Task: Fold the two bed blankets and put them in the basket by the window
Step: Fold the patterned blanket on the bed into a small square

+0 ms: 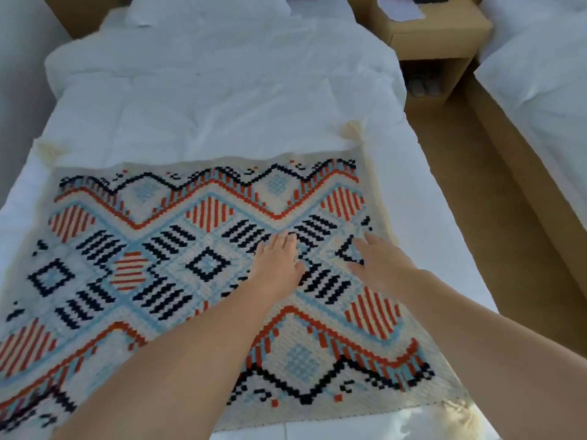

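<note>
We see one patterned blanket (158, 265) spread flat across the foot half of the bed (206, 106). It is cream, with zigzags and diamonds in orange, pale blue and black. Its far edge lies on the white duvet, with a cream corner turned up at each side, and its near edge stops just short of the foot of the bed.

Both bare arms reach over it from below. The left hand (279, 258) lies palm down on the blanket right of its middle, fingers (282, 239) straight and held close together, thumb out to the side. The right hand (378, 262) is just beside it, nearer the blanket's right edge, fingers (371, 239) straight and slightly apart. It is blurred, and we cannot tell whether it touches the weave.

A white pillow (206, 11) sits at the head. To the right, across a strip of brown floor (460, 185), stand a tan nightstand (438, 30) carrying papers (403, 9) and a second bed (540, 58) in white linen.
</note>
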